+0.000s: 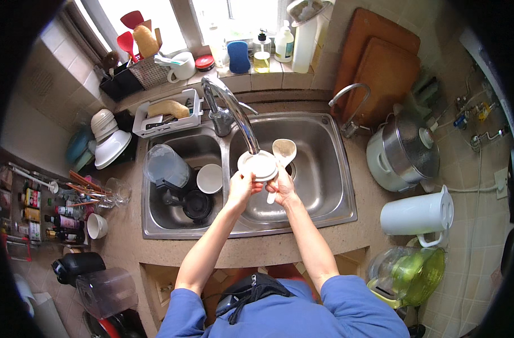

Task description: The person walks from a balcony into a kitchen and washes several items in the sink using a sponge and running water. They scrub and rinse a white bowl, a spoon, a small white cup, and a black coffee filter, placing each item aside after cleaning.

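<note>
A small round white dish (258,166) is held over the right basin, just below the end of the chrome faucet (236,105). My left hand (241,190) grips its left rim with thumb and fingers. My right hand (285,186) is at the dish's right edge and is closed around the handle of a pale ladle (285,151). The ladle's bowl points away from me, and the handle's end shows below my fingers. Whether water runs from the spout I cannot tell. The steel right basin (320,169) lies beneath both hands, its drain partly hidden.
The left basin holds a clear blender jug (166,165), a white bowl (209,178) and a black lid-like part (197,205). A white utensil basket (169,114) stands behind. To the right are a steamer pot (402,154), a white pitcher (413,212) and a slim tap (353,101).
</note>
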Motion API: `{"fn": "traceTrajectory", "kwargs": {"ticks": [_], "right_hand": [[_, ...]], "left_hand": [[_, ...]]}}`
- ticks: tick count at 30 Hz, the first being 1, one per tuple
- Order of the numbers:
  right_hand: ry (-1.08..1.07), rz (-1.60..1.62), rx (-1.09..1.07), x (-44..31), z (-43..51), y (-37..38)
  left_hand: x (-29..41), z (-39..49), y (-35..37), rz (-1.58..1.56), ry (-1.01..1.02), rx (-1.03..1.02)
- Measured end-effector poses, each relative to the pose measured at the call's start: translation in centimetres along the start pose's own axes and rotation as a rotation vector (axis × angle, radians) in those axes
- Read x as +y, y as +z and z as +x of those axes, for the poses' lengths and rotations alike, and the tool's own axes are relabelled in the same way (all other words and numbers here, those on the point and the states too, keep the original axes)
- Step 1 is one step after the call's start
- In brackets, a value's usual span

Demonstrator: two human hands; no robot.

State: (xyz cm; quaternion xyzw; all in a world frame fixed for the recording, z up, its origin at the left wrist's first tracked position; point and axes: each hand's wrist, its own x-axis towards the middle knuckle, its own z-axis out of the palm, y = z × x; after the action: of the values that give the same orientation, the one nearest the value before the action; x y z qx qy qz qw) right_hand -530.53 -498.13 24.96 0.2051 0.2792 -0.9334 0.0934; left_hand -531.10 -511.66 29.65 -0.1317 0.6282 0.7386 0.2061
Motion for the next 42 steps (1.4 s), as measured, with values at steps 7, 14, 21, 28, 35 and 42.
{"fn": "traceTrajectory", "kwargs": {"ticks": [7,14,21,28,35,42], "right_hand": [[-0.138,-0.270,0.260,1.5,-0.3,-0.4],[-0.299,-0.358,0.358,2.6,-1.2,-1.3],[-0.238,-0.331,0.483,0.4,-1.4,-2.3],[-0.254,-0.349,0.416,-1.1,-2.0,-3.2],[-0.152,-0.437,0.509,0.1,-2.7,0.0],[-0.175,-0.423,0.448,-0.2,-2.5,-3.6]], "left_hand": [[-4.5,6.1,-2.7,0.804,0.396,0.190],[-1.1,9.1,-0.7,1.103,0.033,0.099],[-3.0,5.2,0.9,1.593,1.213,0.071],[1.0,3.8,1.3,1.184,1.053,-0.780],[0.5,3.7,1.2,1.295,1.126,-0.607],[5.9,0.6,2.4,1.893,0.469,-0.737]]}}
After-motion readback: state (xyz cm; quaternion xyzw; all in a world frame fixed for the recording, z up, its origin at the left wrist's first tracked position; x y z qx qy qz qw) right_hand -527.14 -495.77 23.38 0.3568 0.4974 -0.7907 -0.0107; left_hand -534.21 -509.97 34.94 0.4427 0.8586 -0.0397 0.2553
